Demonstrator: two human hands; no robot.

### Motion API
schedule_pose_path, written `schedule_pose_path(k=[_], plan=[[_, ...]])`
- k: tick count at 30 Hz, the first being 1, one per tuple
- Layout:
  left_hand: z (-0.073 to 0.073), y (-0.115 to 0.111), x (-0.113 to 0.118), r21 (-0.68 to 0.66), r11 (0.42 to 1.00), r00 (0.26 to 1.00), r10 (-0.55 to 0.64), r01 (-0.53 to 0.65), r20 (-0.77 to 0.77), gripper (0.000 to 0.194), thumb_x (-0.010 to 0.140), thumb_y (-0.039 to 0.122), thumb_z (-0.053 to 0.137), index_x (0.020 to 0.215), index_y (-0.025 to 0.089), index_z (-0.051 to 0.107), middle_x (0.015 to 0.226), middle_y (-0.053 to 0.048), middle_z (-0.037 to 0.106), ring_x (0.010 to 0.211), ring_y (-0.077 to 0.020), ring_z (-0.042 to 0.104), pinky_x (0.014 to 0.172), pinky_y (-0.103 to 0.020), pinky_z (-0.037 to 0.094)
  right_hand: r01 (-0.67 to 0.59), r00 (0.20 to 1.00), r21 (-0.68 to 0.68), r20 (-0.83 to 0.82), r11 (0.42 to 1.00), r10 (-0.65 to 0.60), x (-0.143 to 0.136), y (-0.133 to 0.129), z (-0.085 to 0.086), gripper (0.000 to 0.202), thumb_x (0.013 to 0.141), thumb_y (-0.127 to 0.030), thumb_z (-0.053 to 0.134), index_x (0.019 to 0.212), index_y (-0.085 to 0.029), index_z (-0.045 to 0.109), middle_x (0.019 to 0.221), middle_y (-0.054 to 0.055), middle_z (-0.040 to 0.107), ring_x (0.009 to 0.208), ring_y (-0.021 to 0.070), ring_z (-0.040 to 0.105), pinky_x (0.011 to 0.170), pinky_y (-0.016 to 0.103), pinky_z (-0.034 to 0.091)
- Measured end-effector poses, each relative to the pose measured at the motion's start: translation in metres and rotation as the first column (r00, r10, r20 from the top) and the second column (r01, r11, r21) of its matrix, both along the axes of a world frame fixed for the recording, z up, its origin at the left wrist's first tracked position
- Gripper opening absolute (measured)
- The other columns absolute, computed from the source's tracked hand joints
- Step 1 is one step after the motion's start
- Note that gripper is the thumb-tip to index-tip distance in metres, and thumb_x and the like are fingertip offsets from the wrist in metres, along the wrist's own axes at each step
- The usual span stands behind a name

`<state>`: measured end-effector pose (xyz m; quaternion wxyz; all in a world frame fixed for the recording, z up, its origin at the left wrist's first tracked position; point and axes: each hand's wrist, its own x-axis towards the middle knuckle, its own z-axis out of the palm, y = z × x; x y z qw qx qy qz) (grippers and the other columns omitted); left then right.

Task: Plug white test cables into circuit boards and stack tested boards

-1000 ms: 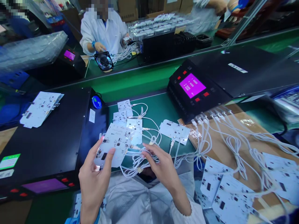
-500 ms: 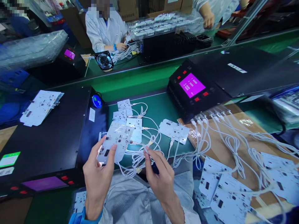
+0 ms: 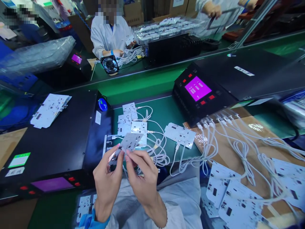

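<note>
My left hand [image 3: 108, 178] grips the left edge of a white circuit board [image 3: 130, 143], which is tilted above the green mat. Against the board's near edge, my right hand [image 3: 143, 175] has its thumb and fingers pinched together; what they hold is hidden. Behind the held board lie several smaller boards [image 3: 130, 109] joined to white cables [image 3: 159, 156]. Another white board [image 3: 180, 135] rests to the right with a cable plugged into its lower edge.
A black box [image 3: 64, 133] with a board [image 3: 51, 109] on top stands at left. At back right is a black tester [image 3: 186, 105] with a magenta screen. Cables and boards [image 3: 240, 203] lie at lower right. Across the bench sits a person [image 3: 111, 35] in a white coat.
My right hand has moved left from the cables to the held board's edge. The board is now tilted more steeply. The view has shifted slightly.
</note>
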<state>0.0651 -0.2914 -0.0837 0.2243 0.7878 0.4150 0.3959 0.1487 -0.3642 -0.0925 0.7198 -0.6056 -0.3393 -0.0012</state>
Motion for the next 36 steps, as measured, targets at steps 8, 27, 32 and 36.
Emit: schedule_pose_path(k=[8, 27, 32, 36], plan=[[-0.002, -0.001, 0.001, 0.016, 0.999, 0.998, -0.047, 0.047, 0.05, 0.023, 0.092, 0.029, 0.074, 0.115, 0.024, 0.077, 0.109, -0.001, 0.081, 0.092, -0.0145, 0.078, 0.082, -0.019, 0.061, 0.182, 0.969, -0.044, 0.177, 0.982, -0.172, -0.003, 0.004, 0.0, 0.03, 0.095, -0.007, 0.068, 0.121, -0.024, 0.071, 0.092, 0.005, 0.067, 0.076, 0.0132, 0.068, 0.066, 0.024, 0.062], [0.003, -0.004, 0.0, 0.079, 0.99, 0.989, -0.119, 0.112, 0.084, 0.026, 0.092, 0.02, 0.072, 0.117, 0.023, 0.078, 0.107, -0.002, 0.082, 0.084, -0.0144, 0.079, 0.068, -0.015, 0.062, 0.244, 0.933, -0.008, 0.274, 0.97, -0.233, -0.004, 0.016, 0.001, 0.023, 0.094, -0.006, 0.067, 0.112, -0.019, 0.067, 0.089, 0.005, 0.069, 0.08, 0.0134, 0.07, 0.07, 0.023, 0.062], [0.003, -0.005, 0.0, 0.085, 0.987, 0.987, -0.142, 0.135, 0.075, 0.027, 0.092, 0.017, 0.071, 0.118, 0.024, 0.077, 0.108, -0.001, 0.082, 0.089, -0.0151, 0.079, 0.08, -0.019, 0.065, 0.236, 0.926, -0.015, 0.307, 0.972, -0.22, -0.003, 0.016, 0.001, 0.023, 0.094, -0.005, 0.068, 0.113, -0.017, 0.067, 0.089, 0.006, 0.069, 0.079, 0.0134, 0.069, 0.07, 0.023, 0.061], [0.002, -0.008, 0.002, 0.063, 0.99, 0.988, -0.135, 0.13, 0.079, 0.028, 0.092, 0.016, 0.07, 0.118, 0.025, 0.076, 0.111, 0.0, 0.081, 0.093, -0.0137, 0.079, 0.086, -0.019, 0.064, 0.262, 0.912, -0.042, 0.337, 0.964, -0.233, -0.003, 0.016, 0.002, 0.021, 0.094, -0.005, 0.069, 0.113, -0.015, 0.068, 0.088, 0.006, 0.069, 0.077, 0.0141, 0.068, 0.068, 0.024, 0.059]])
